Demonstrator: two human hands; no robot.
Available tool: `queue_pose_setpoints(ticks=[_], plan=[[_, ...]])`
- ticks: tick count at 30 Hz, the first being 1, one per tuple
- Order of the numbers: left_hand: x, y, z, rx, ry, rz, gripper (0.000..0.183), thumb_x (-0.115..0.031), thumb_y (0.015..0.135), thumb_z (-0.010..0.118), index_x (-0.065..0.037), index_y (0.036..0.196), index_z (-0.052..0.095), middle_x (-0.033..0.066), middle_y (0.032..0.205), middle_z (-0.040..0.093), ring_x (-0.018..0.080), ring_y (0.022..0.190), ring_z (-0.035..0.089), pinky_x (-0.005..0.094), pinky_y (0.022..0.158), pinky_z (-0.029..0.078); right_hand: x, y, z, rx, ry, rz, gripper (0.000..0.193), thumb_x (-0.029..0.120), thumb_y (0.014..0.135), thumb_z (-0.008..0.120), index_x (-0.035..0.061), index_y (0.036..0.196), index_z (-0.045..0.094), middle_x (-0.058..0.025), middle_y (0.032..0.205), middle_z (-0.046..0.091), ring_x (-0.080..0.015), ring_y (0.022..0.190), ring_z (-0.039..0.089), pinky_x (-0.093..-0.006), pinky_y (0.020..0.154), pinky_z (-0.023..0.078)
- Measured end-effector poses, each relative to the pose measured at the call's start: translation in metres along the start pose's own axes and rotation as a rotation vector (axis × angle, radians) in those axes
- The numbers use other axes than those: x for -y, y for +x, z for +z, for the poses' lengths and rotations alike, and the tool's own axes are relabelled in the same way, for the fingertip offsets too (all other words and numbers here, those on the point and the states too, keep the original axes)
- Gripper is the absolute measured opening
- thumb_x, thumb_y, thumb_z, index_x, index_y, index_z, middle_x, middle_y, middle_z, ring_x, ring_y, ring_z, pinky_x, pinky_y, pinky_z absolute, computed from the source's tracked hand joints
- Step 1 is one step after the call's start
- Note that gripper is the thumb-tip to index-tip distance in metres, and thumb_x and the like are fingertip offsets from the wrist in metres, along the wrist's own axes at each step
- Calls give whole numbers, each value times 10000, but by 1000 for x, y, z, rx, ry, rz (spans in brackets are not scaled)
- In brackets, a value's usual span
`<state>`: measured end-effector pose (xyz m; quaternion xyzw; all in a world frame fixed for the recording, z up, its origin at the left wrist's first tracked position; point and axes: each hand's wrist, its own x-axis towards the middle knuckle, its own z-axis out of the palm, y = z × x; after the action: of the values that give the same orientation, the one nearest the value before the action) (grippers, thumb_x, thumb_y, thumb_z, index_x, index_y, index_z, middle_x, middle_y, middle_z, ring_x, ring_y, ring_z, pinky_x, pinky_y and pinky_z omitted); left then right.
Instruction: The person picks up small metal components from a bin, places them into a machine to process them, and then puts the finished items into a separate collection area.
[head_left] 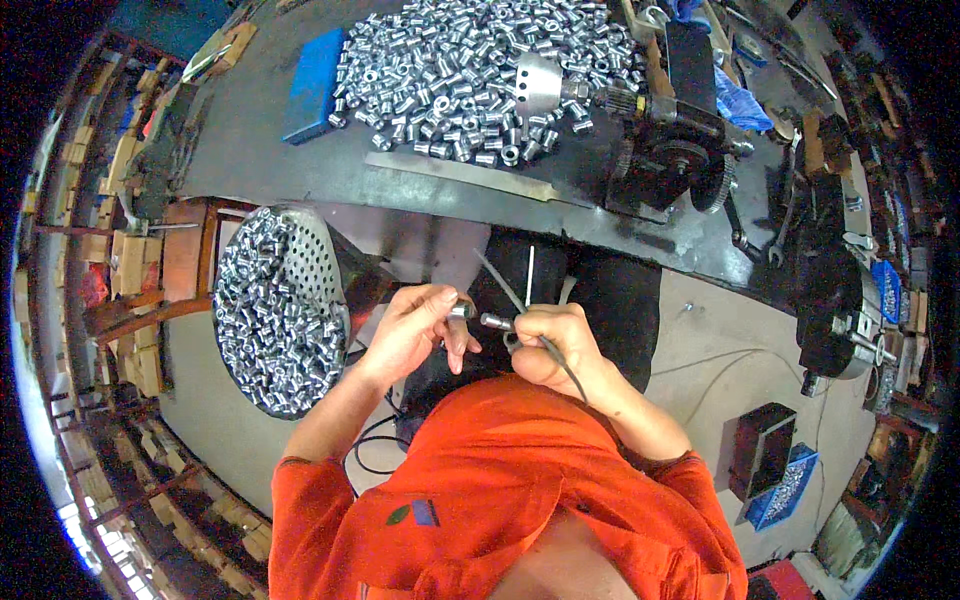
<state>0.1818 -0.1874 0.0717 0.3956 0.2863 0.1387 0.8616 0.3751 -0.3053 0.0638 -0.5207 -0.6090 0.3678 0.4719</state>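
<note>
Above my lap, my left hand [412, 328] pinches a small shiny metal bushing [461, 312] between thumb and fingers. My right hand [558, 345] is closed around a short metal cylinder with a dark body [497, 321], perhaps a plug gauge; its tip points at the bushing, with a small gap between. A long thin grey rod, file-like [497, 277], also passes through the right hand and sticks out at both ends. Similar bushings fill a perforated metal pan [318, 262] to my left. A large heap of bushings [480, 75] lies on the dark workbench [300, 175] ahead.
A blue bin [314, 85] stands left of the heap. A flat metal strip [460, 177] lies near the bench edge. At the right is a black geared machine [675, 150] with wrenches beside it. A dark box [765, 450] and a blue crate [785, 488] sit on the floor.
</note>
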Motion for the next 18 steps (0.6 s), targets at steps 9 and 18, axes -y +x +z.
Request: queue_pose_setpoints(ticks=[9, 18], plan=[[-9, 3, 12, 53, 591, 102, 204, 5, 853, 579, 51, 1051, 562, 87, 872, 627, 143, 776, 624, 277, 679, 529, -3, 5, 10, -15, -48, 63, 189, 106, 627, 619, 42, 582, 447, -152, 533, 475, -355, 498, 508, -419, 473, 404], [-32, 20, -4, -204, 1291, 553, 214, -13, 652, 648, -17, 862, 609, 70, 746, 546, 177, 584, 545, 266, 550, 437, 2, -14, -10, -48, 36, -5, 273, 59, 639, 603, 52, 575, 338, -88, 531, 363, -256, 450, 407, -351, 432, 310]])
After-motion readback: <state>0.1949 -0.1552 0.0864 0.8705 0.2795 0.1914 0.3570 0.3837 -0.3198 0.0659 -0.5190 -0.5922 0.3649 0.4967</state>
